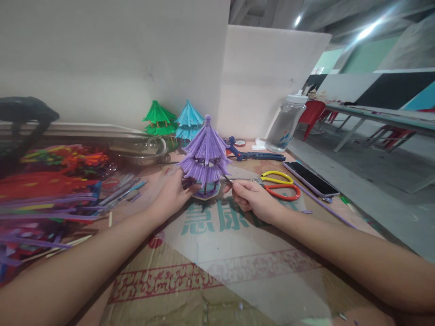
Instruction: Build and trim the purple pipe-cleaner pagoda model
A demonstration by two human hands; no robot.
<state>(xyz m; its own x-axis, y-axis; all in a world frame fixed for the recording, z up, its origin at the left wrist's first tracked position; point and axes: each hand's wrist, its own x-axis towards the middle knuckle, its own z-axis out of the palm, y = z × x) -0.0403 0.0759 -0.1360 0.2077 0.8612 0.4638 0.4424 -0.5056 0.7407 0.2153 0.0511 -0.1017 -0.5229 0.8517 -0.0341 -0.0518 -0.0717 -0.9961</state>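
A small purple pavilion model (206,158) stands upright at the middle, with a two-tiered roof of fuzzy pipe cleaners, thin posts and a pale flat base. My left hand (175,190) grips it low on its left side, fingers partly hidden behind the posts. To its right, my right hand (248,194) is closed in a pinch on a thin dark stick (228,179), whose far end reaches the edge of the lower roof. Whether the stick touches the roof I cannot tell. Green (159,118) and blue (188,120) models of similar shape stand behind.
Scissors with yellow and red handles (282,185), a phone (311,178), a blue glue gun (251,155) and a water bottle (285,122) lie or stand to the right. A glass bowl (139,151) and coloured pipe cleaners (50,194) crowd the left. Cardboard (217,271) covers the table.
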